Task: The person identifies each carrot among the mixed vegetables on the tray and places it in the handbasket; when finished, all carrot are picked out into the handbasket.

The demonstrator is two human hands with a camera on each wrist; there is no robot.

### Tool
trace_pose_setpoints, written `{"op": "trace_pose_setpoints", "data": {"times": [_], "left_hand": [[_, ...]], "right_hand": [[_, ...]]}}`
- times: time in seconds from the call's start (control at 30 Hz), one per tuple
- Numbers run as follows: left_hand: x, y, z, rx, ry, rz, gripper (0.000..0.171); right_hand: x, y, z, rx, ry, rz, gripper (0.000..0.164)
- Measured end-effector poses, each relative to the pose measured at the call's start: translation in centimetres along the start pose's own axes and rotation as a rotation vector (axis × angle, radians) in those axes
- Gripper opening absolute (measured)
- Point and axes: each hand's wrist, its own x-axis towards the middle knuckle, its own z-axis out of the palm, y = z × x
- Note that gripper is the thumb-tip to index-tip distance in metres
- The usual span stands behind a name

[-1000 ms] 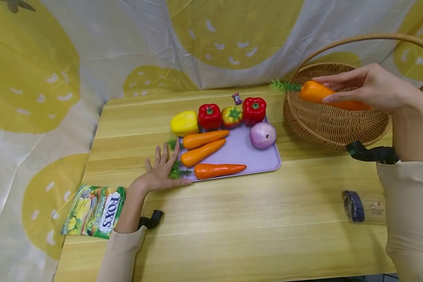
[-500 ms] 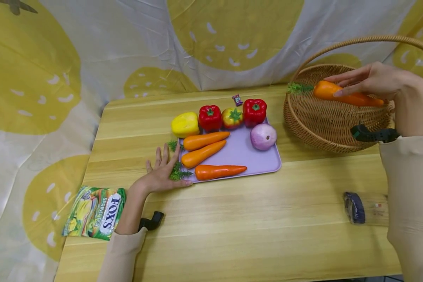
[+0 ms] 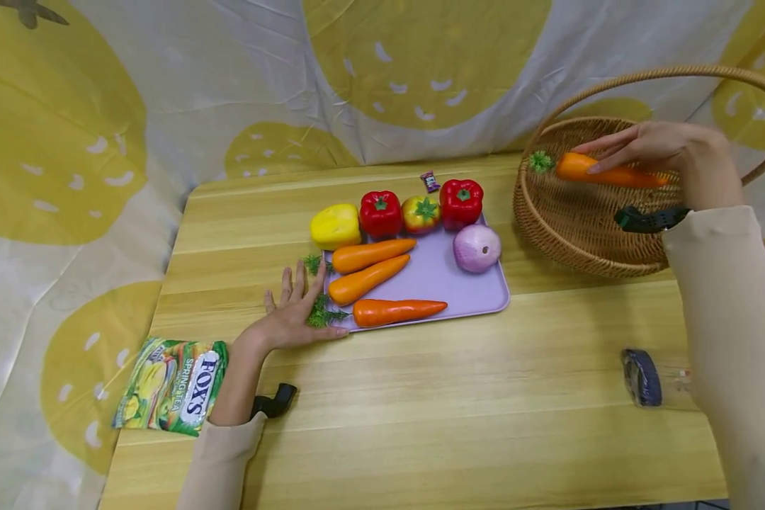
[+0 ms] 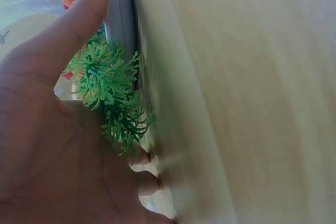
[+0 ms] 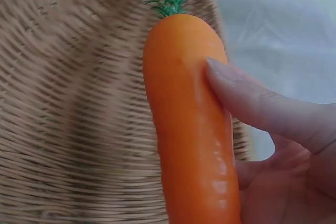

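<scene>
Head view: an orange carrot [image 3: 586,171] lies beneath the right hand [image 3: 653,147], pinched between thumb and fingers, over or inside the wicker basket [image 3: 564,237]; I cannot tell which. Well apart, the left hand [image 3: 287,319] spreads its fingers, thumb touching the lilac tray [image 3: 474,290].

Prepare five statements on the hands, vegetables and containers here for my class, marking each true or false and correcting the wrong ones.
1. The right hand holds a glossy, green-topped orange carrot. True.
2. The left hand is clenched into a fist. False: its fingers are spread at the left end of the flat, rectangular purple tray.
3. Three more tapered orange carrots lie on the tray. True.
4. The round purple onion sits inside the brown wicker basket. False: it is on the tray, left of the basket.
5. A round red-and-yellow fruit sits between two shiny red bell peppers. True.
</scene>
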Motion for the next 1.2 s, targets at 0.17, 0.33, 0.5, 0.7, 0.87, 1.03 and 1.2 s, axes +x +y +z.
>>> {"op": "trace_pose_setpoints", "data": {"times": [0.17,0.33,0.5,0.7,0.87,1.03,1.2], "left_hand": [[0.2,0.1,0.0,0.005,-0.004,-0.001,0.123],[0.3,0.3,-0.1,0.015,-0.005,0.001,0.123],[0.4,0.1,-0.1,0.024,-0.01,0.002,0.124],[0.5,0.2,0.0,0.019,-0.014,-0.003,0.124],[0.4,0.2,-0.1,0.026,-0.014,-0.007,0.123],[0.6,0.2,-0.2,0.024,-0.011,-0.006,0.123],[0.7,0.3,-0.3,0.026,-0.009,-0.006,0.123]], "right_hand": [[1.7,1.8,0.5,0.096,-0.075,-0.011,0.063],[3.2,3.4,1.4,0.17,-0.12,-0.025,0.06],[4.2,4.3,2.2,0.275,-0.158,-0.005,0.059],[4.6,4.2,2.4,0.26,-0.141,0.002,0.057],[4.5,3.8,2.4,0.281,-0.156,-0.004,0.059],[3.9,3.2,2.1,0.263,-0.124,0.011,0.056],[2.8,1.9,1.0,0.3,-0.065,0.018,0.053]]}}
